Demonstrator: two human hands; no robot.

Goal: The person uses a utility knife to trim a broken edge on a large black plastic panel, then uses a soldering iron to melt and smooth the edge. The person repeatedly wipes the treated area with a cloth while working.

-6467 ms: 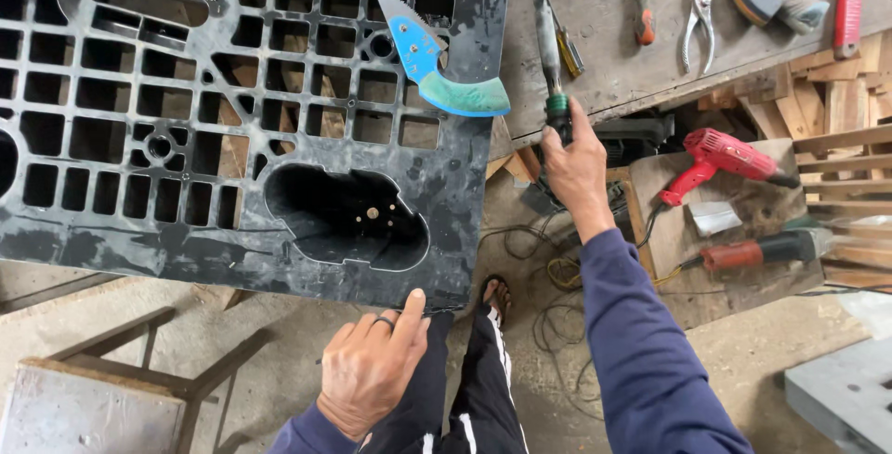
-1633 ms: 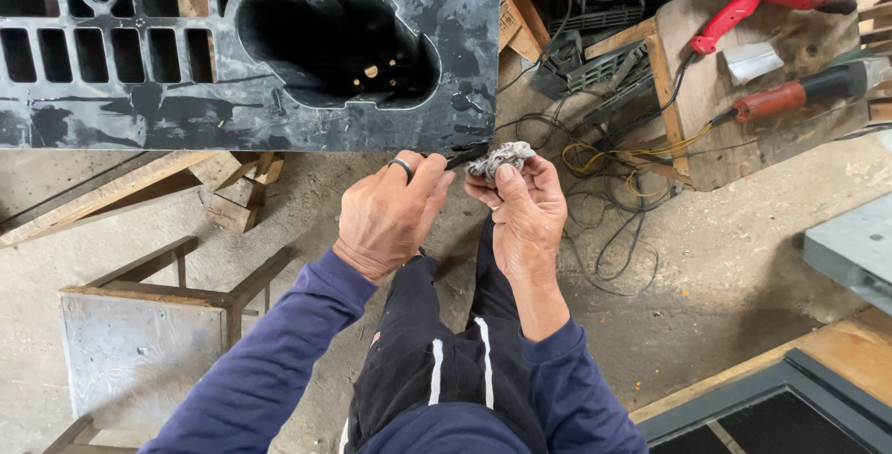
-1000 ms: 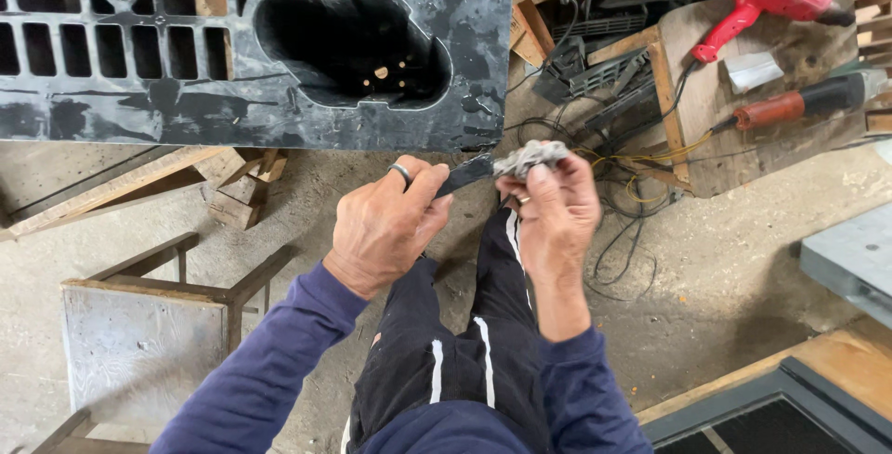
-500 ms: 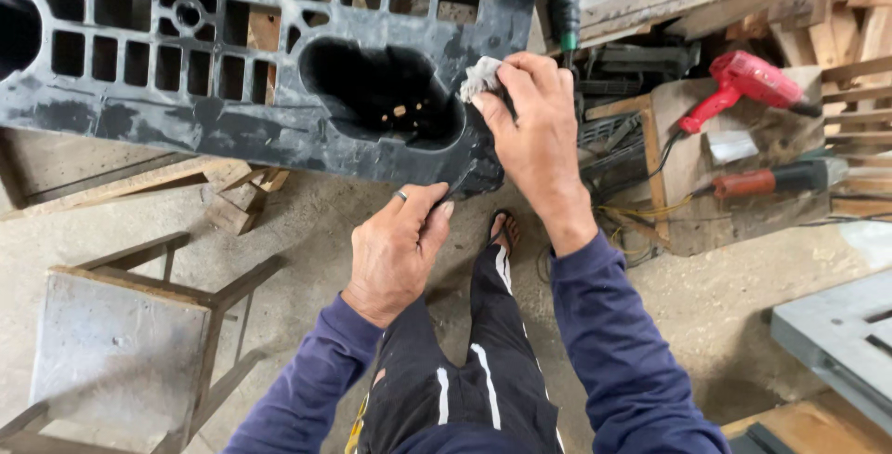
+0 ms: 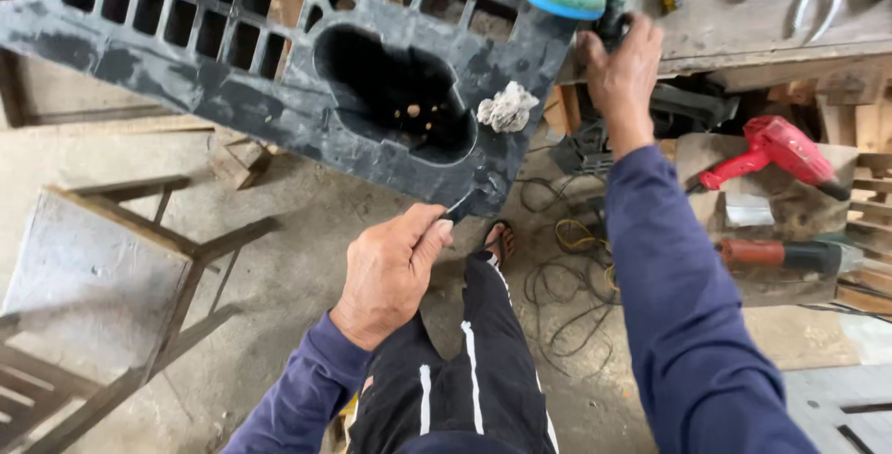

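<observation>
I see my left hand [image 5: 390, 273] pinching a thin dark blade-like tool [image 5: 460, 205] between thumb and forefinger, its tip touching the near edge of the black plastic pallet [image 5: 186, 92]; a crumpled grey rag [image 5: 507, 106] lies on that pallet, just beside the big opening, apart from both hands; my right hand [image 5: 621, 78] is wrapped around a dark tool handle [image 5: 613, 19] at the workbench [image 5: 725, 8] edge
</observation>
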